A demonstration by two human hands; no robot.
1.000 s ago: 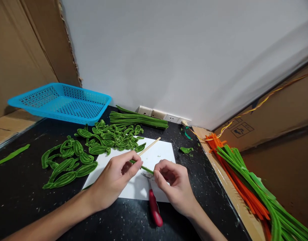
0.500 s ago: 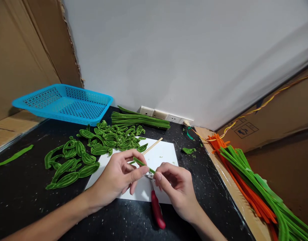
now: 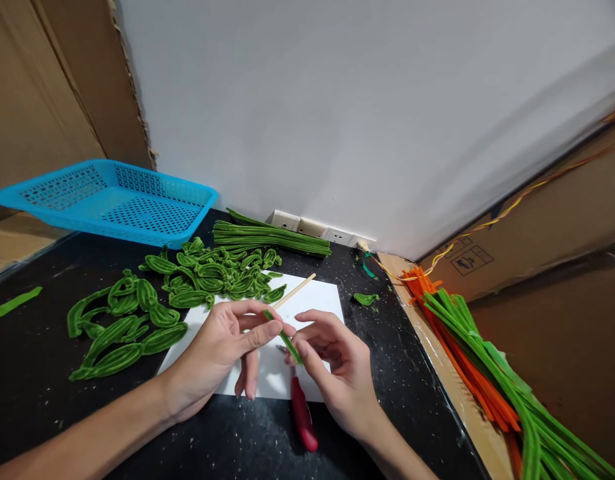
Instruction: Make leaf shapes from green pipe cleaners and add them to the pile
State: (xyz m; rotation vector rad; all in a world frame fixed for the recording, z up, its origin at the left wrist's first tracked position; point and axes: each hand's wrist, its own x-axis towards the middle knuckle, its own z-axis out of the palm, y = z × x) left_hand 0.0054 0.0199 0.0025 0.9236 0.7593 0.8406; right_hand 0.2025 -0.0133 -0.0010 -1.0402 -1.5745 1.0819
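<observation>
A short green pipe cleaner (image 3: pixel 286 341) slants between my two hands above a white sheet of paper (image 3: pixel 323 300). My left hand (image 3: pixel 232 337) pinches its upper part between thumb and forefinger, the other fingers hanging loosely. At the lower end, my right hand (image 3: pixel 335 373) has its thumb and curled fingertips closed around the piece. Below them, pliers or scissors with a red handle (image 3: pixel 302 415) lie across the paper's near edge; the metal head is partly hidden by my right hand. Behind my left hand a thin wooden stick (image 3: pixel 296 290) rests on the paper.
Looped green pipe-cleaner leaves (image 3: pixel 212 273) are heaped at left, with one leaf (image 3: pixel 366 299) apart at right. Behind lies a bundle of dark green stems (image 3: pixel 272 239), beside a blue basket (image 3: pixel 187 239). Bright green (image 3: pixel 492 360) and orange stems (image 3: pixel 467 367) lie on cardboard at right.
The view has shifted slightly, so the scene sits further left. The pipe cleaner now slants more steeply, and my right forefinger has lifted away from the thumb.
</observation>
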